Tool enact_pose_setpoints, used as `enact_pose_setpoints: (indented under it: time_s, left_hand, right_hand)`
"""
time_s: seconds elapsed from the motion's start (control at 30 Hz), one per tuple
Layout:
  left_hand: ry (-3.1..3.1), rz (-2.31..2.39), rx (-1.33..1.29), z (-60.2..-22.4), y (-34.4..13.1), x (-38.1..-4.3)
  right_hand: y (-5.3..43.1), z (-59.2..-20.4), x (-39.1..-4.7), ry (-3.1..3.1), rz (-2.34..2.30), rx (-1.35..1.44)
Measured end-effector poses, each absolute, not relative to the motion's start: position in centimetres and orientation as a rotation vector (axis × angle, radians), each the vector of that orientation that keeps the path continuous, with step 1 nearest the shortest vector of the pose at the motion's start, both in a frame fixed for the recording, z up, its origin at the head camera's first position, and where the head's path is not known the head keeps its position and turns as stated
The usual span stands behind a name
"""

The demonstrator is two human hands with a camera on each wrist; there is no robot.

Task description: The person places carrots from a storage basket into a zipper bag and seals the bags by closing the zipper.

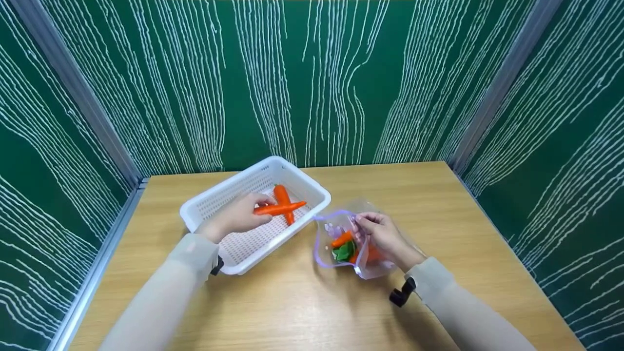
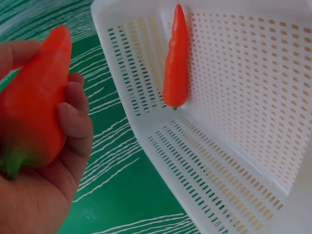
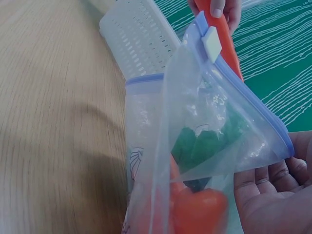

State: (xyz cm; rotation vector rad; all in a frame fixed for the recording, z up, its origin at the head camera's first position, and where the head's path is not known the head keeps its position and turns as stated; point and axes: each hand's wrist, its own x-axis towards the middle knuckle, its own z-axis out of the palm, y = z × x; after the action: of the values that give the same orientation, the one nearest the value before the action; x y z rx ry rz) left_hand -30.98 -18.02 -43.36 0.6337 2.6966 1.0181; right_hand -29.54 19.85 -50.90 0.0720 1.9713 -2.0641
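Note:
My left hand [image 1: 239,214] grips an orange carrot [image 1: 280,209] with a green stem end, held over the white perforated basket [image 1: 248,246]. A second carrot [image 2: 176,63] lies inside that basket, against its wall. To the right, my right hand [image 1: 385,236] pinches the purple-edged rim of a clear slider zip bag [image 1: 324,248], whose mouth gapes toward the basket. Inside the bag are orange carrot-like pieces [image 3: 200,209] and a green item [image 3: 197,146]; the plastic blurs their exact kind. The bag's white slider [image 3: 212,44] sits on the purple zip edge.
A light wooden table [image 1: 282,302] carries the basket and bag. Green panels with white wavy lines [image 1: 317,97] stand behind and at both sides, joined by grey metal posts [image 1: 480,92]. A dark wrist strap piece [image 1: 402,292] juts below my right sleeve.

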Motion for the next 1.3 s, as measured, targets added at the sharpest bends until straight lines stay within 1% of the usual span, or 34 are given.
enact_pose_setpoints:
  time_s: [0.4,0.6,0.77,1.3]
  left_hand:
    - [2.699,0.914,0.676,-43.0,-16.9,-29.9]
    - [2.698,0.888,0.73,-42.9,-16.0,-29.3]
    - [2.696,0.857,0.79,-43.1,-15.2,-28.9]
    - [2.718,0.692,0.806,-44.0,-10.7,-27.2]
  right_hand:
    - [19.8,-50.9,-29.4,1.995,-2.047,0.052]
    - [19.8,-51.0,-29.3,2.007,-2.029,0.081]
    - [19.7,-51.0,-29.3,1.99,-2.056,0.045]
    - [19.8,-50.9,-29.4,1.954,-2.081,0.077]
